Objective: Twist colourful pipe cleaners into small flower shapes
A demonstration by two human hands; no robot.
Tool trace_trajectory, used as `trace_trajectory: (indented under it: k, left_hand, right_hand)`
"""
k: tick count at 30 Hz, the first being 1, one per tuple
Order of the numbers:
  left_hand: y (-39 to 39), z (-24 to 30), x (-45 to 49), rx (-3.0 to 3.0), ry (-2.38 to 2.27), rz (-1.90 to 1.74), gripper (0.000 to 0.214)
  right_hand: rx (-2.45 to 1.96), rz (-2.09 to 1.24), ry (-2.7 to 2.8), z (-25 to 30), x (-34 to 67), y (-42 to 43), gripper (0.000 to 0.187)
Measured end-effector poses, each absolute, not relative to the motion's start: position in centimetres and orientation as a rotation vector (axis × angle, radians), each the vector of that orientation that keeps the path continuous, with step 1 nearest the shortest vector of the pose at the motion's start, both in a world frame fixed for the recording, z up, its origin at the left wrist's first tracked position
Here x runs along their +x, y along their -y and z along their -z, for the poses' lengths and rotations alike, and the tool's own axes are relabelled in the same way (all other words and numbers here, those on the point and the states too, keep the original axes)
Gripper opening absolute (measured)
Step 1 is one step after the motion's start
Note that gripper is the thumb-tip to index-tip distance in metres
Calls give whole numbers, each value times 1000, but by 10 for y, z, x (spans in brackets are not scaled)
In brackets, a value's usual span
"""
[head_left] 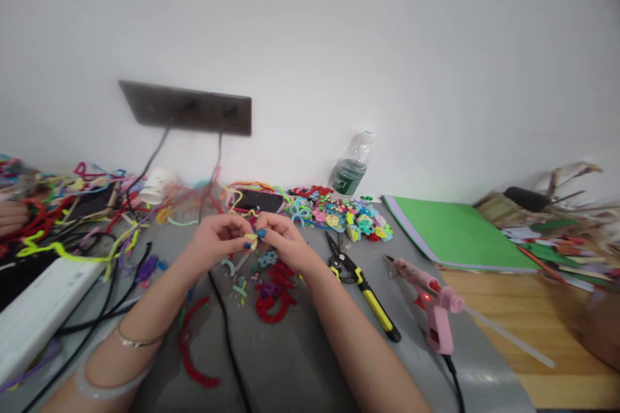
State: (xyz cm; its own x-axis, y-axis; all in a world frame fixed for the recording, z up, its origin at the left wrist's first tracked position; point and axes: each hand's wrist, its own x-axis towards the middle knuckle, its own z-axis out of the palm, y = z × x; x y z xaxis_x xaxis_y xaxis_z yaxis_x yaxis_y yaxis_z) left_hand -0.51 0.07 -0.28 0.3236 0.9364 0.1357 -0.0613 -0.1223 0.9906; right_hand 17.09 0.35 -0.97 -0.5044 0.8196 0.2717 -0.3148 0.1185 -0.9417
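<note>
Between my fingertips sits a small pale yellow pipe-cleaner piece (pixel 251 241). My left hand (pixel 217 240) pinches it from the left, and my right hand (pixel 281 240) pinches it from the right. Its exact shape is partly covered by my fingers. Just below lie a blue pipe-cleaner flower (pixel 267 259) and red pipe-cleaner loops (pixel 272 308) with a purple bit among them. A curved red pipe cleaner (pixel 184 342) rests beneath my left forearm. Behind my hands are a dark phone (pixel 259 200) and a heap of colourful pipe-cleaner flowers (pixel 339 214).
Right of my arm lie yellow-black wire pliers (pixel 372 303) and a pink glue gun (pixel 431 303) with a lit red light. A water bottle (pixel 351 168) stands by the wall near green sheets (pixel 460 232). Cables, a white power strip (pixel 43 316) and another person's hand (pixel 12 218) are left.
</note>
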Motion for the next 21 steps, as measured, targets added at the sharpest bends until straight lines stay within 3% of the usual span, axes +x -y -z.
trace_trajectory:
  k: [8, 21]
  left_hand:
    - [-1, 2, -4, 1297, -883, -1122, 27]
    - [3, 6, -4, 1217, -734, -1029, 30]
  right_hand:
    - [-509, -1634, 1409, 9, 171, -5, 32]
    - [-277, -2125, 1240, 6, 178, -1, 37]
